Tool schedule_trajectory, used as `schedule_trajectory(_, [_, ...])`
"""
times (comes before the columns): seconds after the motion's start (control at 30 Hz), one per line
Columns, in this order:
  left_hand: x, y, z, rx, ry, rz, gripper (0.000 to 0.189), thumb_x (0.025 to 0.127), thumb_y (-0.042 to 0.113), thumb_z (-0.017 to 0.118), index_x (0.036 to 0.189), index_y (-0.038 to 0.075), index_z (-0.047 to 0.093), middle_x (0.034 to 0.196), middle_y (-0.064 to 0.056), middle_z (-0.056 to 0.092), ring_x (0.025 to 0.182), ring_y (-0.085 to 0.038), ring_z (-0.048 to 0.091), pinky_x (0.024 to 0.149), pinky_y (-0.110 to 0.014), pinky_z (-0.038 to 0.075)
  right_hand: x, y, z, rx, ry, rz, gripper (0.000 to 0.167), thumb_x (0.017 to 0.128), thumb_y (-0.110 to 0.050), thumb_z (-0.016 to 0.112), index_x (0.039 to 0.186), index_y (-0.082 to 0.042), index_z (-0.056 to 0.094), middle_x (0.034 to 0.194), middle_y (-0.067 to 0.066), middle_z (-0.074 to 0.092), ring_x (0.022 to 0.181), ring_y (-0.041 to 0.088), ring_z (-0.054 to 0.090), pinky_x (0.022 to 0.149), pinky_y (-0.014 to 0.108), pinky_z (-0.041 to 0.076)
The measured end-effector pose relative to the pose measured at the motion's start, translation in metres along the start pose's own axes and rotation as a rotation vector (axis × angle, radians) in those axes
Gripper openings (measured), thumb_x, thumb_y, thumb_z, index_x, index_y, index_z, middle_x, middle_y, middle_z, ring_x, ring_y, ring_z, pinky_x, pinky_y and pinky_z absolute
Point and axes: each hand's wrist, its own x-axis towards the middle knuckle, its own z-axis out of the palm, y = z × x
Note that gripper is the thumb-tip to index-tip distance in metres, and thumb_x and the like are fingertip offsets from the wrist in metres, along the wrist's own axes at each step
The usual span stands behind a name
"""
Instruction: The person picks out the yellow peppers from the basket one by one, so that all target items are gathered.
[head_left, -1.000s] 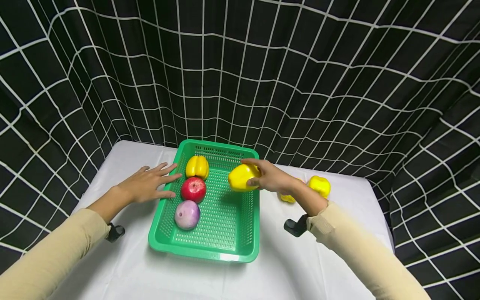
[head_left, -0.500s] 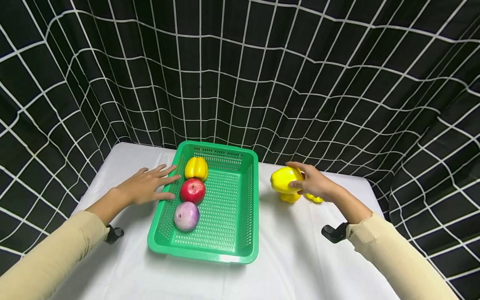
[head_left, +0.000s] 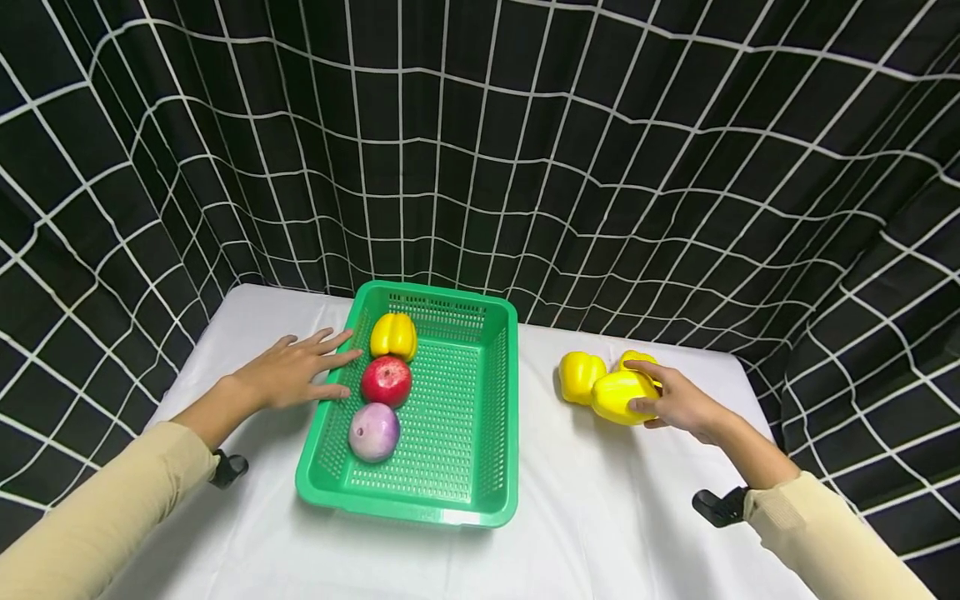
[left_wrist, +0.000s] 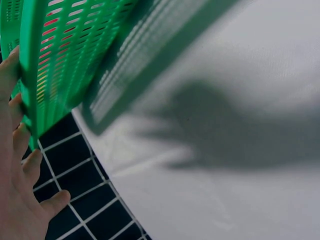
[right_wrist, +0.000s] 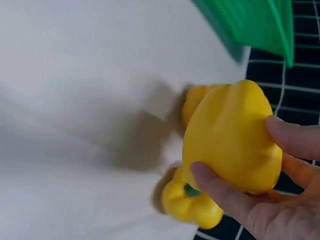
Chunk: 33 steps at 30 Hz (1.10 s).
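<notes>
In the head view, my right hand (head_left: pixel 678 404) holds a yellow bell pepper (head_left: pixel 621 397) above the white table, right of the basket. The right wrist view shows thumb and fingers curled round this pepper (right_wrist: pixel 230 140). Two more yellow bell peppers lie close by: one to its left (head_left: pixel 581 377), another partly hidden behind it (head_left: pixel 637 360). My left hand (head_left: pixel 288 372) rests with spread, straight fingers at the left rim of the green basket (head_left: pixel 408 510). Inside, along that side, sit a yellow bell pepper (head_left: pixel 393 336), a red pomegranate (head_left: pixel 386 381) and a purple-white round vegetable (head_left: pixel 374 432).
A white cloth (head_left: pixel 570 517) covers the table. Black curtain with a white grid (head_left: pixel 480 167) hangs round the back and sides, close behind the basket and the peppers. A dark wrist mount (head_left: pixel 720 507) juts from under the right sleeve.
My right hand has carried the yellow bell pepper from over the basket's right side out to the right, beside the other peppers, and lower. The left hand stays put.
</notes>
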Motion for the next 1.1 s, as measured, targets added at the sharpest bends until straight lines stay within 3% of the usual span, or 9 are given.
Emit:
schedule_trajectory(0.27, [0.0, -0.002, 0.001, 0.006, -0.002, -0.003, 0.067, 0.096, 0.054, 0.058, 0.152, 0.02, 0.043, 0.164, -0.01, 0.024, 0.149, -0.043, 0.019, 0.109, -0.073, 0.022, -0.004, 0.027, 0.0, 0.018, 0.021, 0.097, 0.075, 0.095, -0.002, 0.064, 0.154, 0.005, 0.018, 0.149, 0.038, 0.021, 0.124, 0.052, 0.045, 0.088, 0.052, 0.056])
schedule_trajectory(0.6, [-0.001, -0.001, 0.001, 0.009, -0.002, 0.001, 0.068, 0.096, 0.054, 0.057, 0.152, 0.019, 0.043, 0.163, -0.012, 0.025, 0.148, -0.043, 0.02, 0.108, -0.073, 0.024, 0.01, 0.051, 0.014, 0.066, 0.017, 0.176, 0.073, 0.098, -0.004, 0.061, 0.155, 0.006, 0.018, 0.154, 0.038, 0.011, 0.13, 0.053, 0.038, 0.089, 0.055, 0.054])
schedule_trajectory(1.1, [-0.001, 0.0, 0.0, 0.008, -0.005, -0.008, 0.067, 0.097, 0.054, 0.056, 0.152, 0.019, 0.043, 0.163, -0.012, 0.025, 0.148, -0.044, 0.021, 0.108, -0.073, 0.024, 0.014, 0.043, 0.014, 0.065, 0.013, 0.206, 0.079, 0.097, -0.004, 0.061, 0.157, 0.002, 0.011, 0.154, 0.039, 0.004, 0.134, 0.057, 0.031, 0.089, 0.059, 0.053])
